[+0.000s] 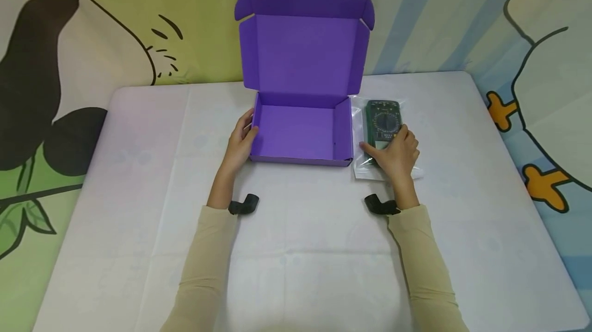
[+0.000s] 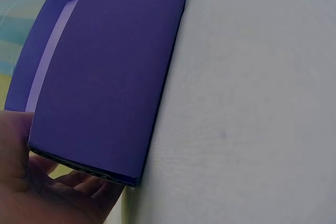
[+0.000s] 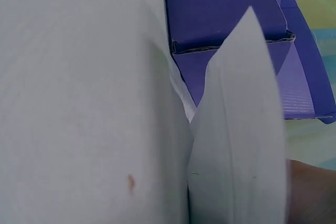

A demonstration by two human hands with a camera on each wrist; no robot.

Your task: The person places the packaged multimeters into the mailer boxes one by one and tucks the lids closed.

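Observation:
An open purple cardboard box (image 1: 300, 134) stands mid-table with its lid (image 1: 305, 47) upright at the back and nothing inside. My left hand (image 1: 242, 139) rests flat against the box's left wall (image 2: 105, 77); the palm and fingers (image 2: 47, 192) show beside its lower edge. Right of the box lies a green multimeter (image 1: 383, 116) in a clear plastic bag (image 1: 358, 167). My right hand (image 1: 393, 154) grips the multimeter's near end, thumb on its left side. In the right wrist view the bag's edge (image 3: 241, 129) stands raised beside the box (image 3: 220, 9).
A white cloth covers the table (image 1: 139, 167), whose edges show left, right and back. A cartoon-printed backdrop (image 1: 115, 23) hangs behind it. Black wrist mounts (image 1: 244, 204) (image 1: 379, 204) sit on both beige sleeves.

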